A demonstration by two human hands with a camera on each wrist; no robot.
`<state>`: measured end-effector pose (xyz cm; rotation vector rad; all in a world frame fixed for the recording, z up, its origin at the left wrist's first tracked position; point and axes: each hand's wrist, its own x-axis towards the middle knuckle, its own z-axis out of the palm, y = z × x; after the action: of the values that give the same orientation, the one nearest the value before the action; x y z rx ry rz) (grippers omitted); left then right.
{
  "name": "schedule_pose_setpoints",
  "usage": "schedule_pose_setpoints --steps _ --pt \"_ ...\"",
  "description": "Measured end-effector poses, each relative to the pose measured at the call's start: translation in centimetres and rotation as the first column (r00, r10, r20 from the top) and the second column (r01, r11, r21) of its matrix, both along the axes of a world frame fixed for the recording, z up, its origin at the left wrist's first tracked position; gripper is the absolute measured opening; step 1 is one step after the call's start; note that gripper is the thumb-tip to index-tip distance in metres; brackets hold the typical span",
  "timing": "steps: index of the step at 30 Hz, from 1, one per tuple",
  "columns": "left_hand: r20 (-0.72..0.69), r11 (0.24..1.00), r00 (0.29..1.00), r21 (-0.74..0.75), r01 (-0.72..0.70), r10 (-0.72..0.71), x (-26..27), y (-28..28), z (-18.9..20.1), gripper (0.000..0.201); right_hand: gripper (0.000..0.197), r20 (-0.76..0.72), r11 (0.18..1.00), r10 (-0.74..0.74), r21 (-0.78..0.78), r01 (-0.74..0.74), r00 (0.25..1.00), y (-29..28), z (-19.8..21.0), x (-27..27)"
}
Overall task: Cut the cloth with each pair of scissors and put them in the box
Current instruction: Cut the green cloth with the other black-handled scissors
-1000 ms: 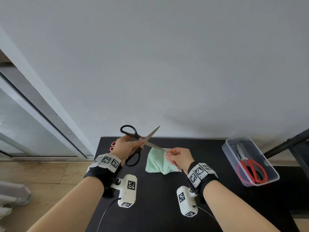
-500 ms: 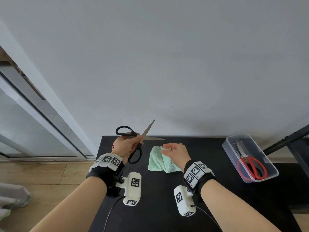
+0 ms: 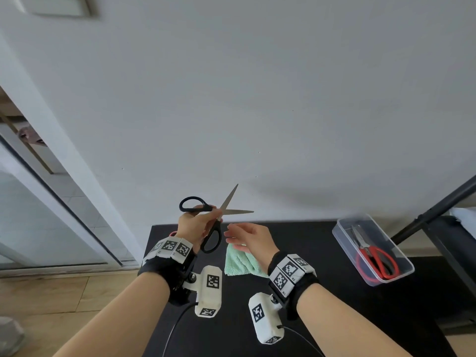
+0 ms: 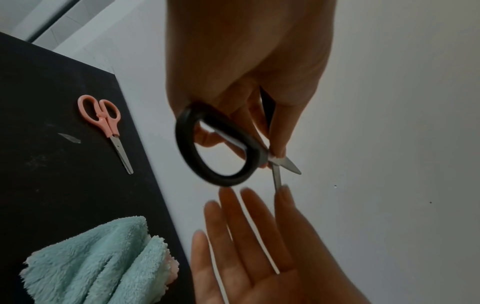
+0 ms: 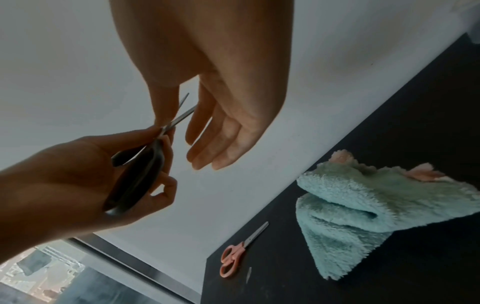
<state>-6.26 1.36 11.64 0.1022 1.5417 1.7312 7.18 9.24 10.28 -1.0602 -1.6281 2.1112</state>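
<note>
Since a second ago the right hand point(image 3: 251, 237) has let go of the cloth point(image 3: 240, 262) and lifted off it, and the black scissors point(image 3: 213, 217) have risen clear of the cloth too. That hand now hovers above the cloth with its fingers point(image 4: 233, 222) straight and spread, holding nothing, their tips close under the blades. The left hand point(image 3: 197, 225) grips the black scissors in the air above the far edge of the table point(image 3: 322, 318), fingers curled round the lower handle loop and a fingertip pinched near the pivot. Their blades stand wide apart, one pointing up and to the right, the other nearly level. Both handle loops are black and the blades plain bright metal.

The cloth is a fluffy mint-green piece with a pinkish underside showing at the edges, lying rumpled and folded on the table. Small pink scissors point(image 4: 103, 125) lie flat and closed near the table's far left corner. Red scissors point(image 3: 373, 256) already lie inside the clear plastic box point(image 3: 342, 240) at the right of the table.
</note>
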Motion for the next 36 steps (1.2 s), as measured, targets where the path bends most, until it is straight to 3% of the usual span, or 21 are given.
schedule_pose_setpoints --steps 10,15,23,26,30,36 --pt "0.023 1.0 1.0 0.027 0.013 -0.014 0.3 -0.1 -0.2 0.014 0.025 -0.071 1.0 0.023 -0.002 -0.023 0.997 -1.0 0.2 -1.4" --pt "0.015 0.994 0.995 0.046 0.098 -0.098 0.1 -0.4 -0.4 0.013 0.028 -0.061 0.999 0.027 0.02 -0.026 0.998 -0.7 0.0 -1.5" --pt "-0.164 0.982 0.976 -0.143 0.121 -0.144 -0.1 -0.6 -1.5 0.018 0.015 -0.018 0.998 0.039 0.047 -0.038 0.999 -0.5 -0.7 -0.8" --pt "-0.148 0.977 0.974 -0.156 0.146 -0.169 0.2 -0.6 -1.5 0.013 0.016 -0.003 0.998 0.032 0.051 -0.032 0.999 -0.4 -0.7 -0.8" --pt "-0.12 0.977 0.973 -0.113 0.182 -0.195 0.3 -0.9 -1.2 0.016 0.015 -0.02 0.998 0.047 0.049 -0.046 0.999 0.0 -0.2 -0.4" --pt "-0.115 0.979 0.972 -0.018 0.202 -0.203 -0.4 -1.6 -0.6 0.014 0.031 -0.033 0.999 -0.021 -0.031 0.02 0.999 0.9 0.1 0.0"
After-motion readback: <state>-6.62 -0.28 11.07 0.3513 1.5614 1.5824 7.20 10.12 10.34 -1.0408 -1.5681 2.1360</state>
